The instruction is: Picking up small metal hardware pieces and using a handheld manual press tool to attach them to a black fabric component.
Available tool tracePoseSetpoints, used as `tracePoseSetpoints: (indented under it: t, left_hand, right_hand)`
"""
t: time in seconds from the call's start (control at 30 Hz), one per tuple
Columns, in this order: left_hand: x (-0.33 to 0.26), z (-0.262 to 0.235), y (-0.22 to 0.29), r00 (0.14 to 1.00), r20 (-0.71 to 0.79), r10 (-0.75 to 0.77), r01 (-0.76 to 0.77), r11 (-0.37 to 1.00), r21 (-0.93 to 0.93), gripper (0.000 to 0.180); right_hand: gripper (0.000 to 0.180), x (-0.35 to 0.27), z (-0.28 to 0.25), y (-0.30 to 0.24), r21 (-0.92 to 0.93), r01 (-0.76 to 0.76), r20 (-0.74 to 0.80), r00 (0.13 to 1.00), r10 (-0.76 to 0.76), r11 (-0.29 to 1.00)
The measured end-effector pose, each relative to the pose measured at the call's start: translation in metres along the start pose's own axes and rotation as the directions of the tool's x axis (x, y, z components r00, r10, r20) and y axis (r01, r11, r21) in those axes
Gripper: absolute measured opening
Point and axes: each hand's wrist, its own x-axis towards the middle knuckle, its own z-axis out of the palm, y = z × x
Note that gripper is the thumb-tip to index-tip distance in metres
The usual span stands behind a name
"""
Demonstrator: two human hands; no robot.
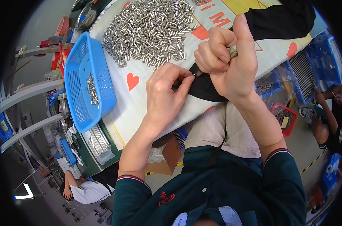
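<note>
My left hand (165,90) pinches a small metal pin (193,75) between thumb and forefinger, its tip meeting my right hand. My right hand (227,56) is a closed fist with the thumb up, gripping a small bundle of pale parts (233,52) that peeks out by the thumb. Both hands hover over a black cloth (205,88) at the table's near edge. A large heap of silver metal pins (148,28) lies on the printed white table cover (141,101) beyond my hands.
A blue perforated plastic basket (78,67) holding several pins stands at the left. A second black cloth (280,19) lies at the far right. Blue bins (325,56) and a red tray (284,116) sit lower right. Other people are at the lower left (84,188) and right (329,120).
</note>
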Motion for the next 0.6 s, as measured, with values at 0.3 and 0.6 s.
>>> tracePoseSetpoints:
  t: [0.3, 0.6]
  left_hand:
    - [-0.0003, -0.0004, -0.0007, 1.000, -0.002, 0.010, -0.010, 1.000, -0.002, 0.010]
    - [-0.0003, -0.0002, -0.0006, 1.000, -0.004, 0.008, -0.008, 1.000, -0.006, 0.010]
  right_hand:
    - [0.052, -0.0012, 0.0022, 0.0016, -0.017, 0.004, -0.030, 1.000, -0.004, 1.000]
    - [0.052, -0.0005, 0.0040, 0.0020, -0.035, -0.001, -0.038, 0.999, -0.001, 0.999]
